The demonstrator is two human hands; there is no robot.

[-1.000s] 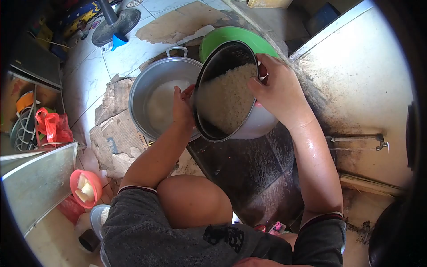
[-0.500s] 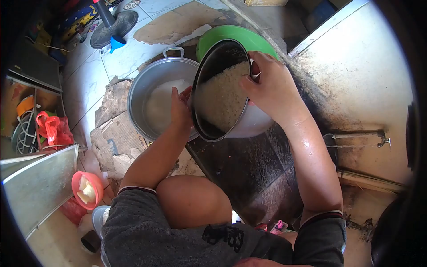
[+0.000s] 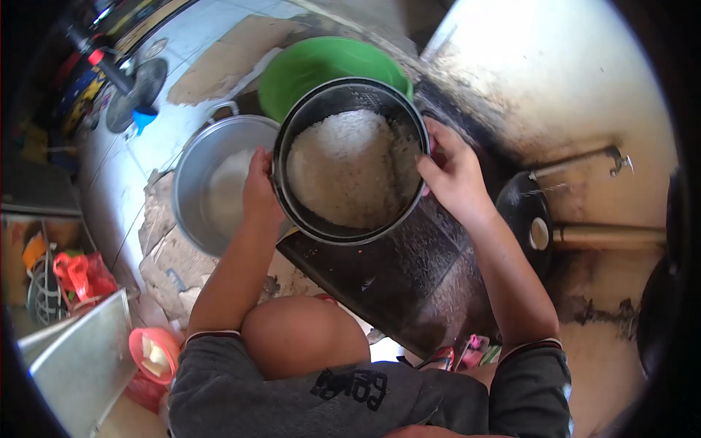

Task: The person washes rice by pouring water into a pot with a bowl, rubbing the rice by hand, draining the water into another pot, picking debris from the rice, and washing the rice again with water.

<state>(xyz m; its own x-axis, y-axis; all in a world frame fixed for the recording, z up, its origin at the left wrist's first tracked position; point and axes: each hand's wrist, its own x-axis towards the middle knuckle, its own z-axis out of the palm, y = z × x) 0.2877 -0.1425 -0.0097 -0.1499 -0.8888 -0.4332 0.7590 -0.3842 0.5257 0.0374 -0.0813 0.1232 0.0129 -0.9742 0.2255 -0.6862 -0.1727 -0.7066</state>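
Dark grey fabric shirt [image 3: 292,400], short-sleeved, creased across the front, at near edge of scene. Black block letters [image 3: 355,387] in two rows on it; wording unclear among folds. Left sleeve [image 3: 212,369] and right sleeve [image 3: 529,390] both grey, hems finished in narrow dark-red-and-pale trim [image 3: 537,343]. Forearms [image 3: 232,281] bare. Rounded bare knee [image 3: 305,337] on shirt's far side.

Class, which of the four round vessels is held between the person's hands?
The dark-lined pot, held between the left hand and right hand; neither holds the silver pot, green basin or pink bowl.
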